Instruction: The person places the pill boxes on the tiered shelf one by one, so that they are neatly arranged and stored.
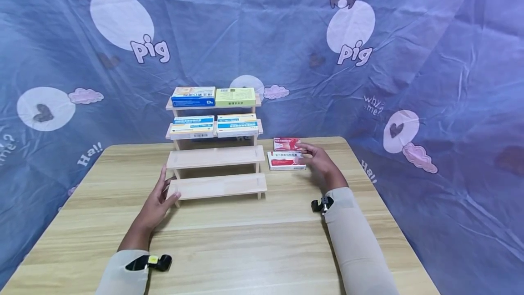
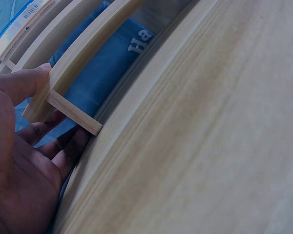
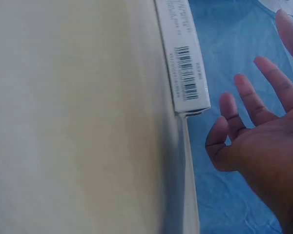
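Observation:
A stepped wooden shelf (image 1: 217, 157) stands on the table. My left hand (image 1: 157, 204) grips its lowest step at the left end, thumb on the edge and fingers around the side; the left wrist view shows the hand (image 2: 34, 141) beside a short shelf leg (image 2: 74, 112). Right of the shelf lie a red medicine box (image 1: 285, 144) and, in front of it, a white-and-red medicine box (image 1: 282, 161). Over their right ends hovers my right hand (image 1: 321, 163), fingers spread. In the right wrist view the hand (image 3: 263, 131) is apart from the white box end (image 3: 186, 73).
The top step carries a blue-and-white box (image 1: 193, 96) and a yellow-green box (image 1: 235, 97). Two blue-and-white boxes, one left (image 1: 191, 126) and one right (image 1: 237, 125), lie on the step below. A blue printed cloth (image 1: 262, 35) hangs behind the wooden table (image 1: 245, 249).

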Motion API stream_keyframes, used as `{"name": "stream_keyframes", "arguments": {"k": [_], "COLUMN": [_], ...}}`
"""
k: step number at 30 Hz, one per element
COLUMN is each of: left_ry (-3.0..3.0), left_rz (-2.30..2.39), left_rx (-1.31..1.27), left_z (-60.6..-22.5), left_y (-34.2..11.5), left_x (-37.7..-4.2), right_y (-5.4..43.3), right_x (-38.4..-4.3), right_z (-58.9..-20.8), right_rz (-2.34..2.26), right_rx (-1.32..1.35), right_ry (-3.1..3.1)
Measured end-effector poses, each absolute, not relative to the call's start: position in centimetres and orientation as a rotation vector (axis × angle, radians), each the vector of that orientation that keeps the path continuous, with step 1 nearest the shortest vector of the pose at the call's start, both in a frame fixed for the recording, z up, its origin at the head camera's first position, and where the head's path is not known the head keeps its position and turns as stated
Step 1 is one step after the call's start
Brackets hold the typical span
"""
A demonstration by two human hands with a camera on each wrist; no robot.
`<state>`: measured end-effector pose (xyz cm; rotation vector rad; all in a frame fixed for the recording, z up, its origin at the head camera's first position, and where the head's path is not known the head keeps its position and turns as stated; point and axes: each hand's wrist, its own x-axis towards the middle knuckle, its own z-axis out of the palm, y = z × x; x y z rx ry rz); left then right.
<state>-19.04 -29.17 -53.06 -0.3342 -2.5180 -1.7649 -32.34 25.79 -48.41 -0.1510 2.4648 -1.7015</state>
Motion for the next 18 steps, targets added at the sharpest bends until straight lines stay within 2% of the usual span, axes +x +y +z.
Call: {"name": "stream_keyframes", "arguments": {"k": [9, 18], "left_ry": [-2.514, -2.515], "left_rz": [-1.766, -1.768], "left_rx": [-0.34, -0.342], "left_z": [-53.2, -53.1], "left_y": [-29.2, -29.2], "left_x": [-19.2, -19.1], "right_y": [26.0, 26.2], "right_x": [-32.1, -32.2], "right_z": [-49.8, -51.5], "right_rz": [-1.772, -1.749], "right_rx": [-0.138, -0.334], "right_ry": [2.501, 2.572]}}
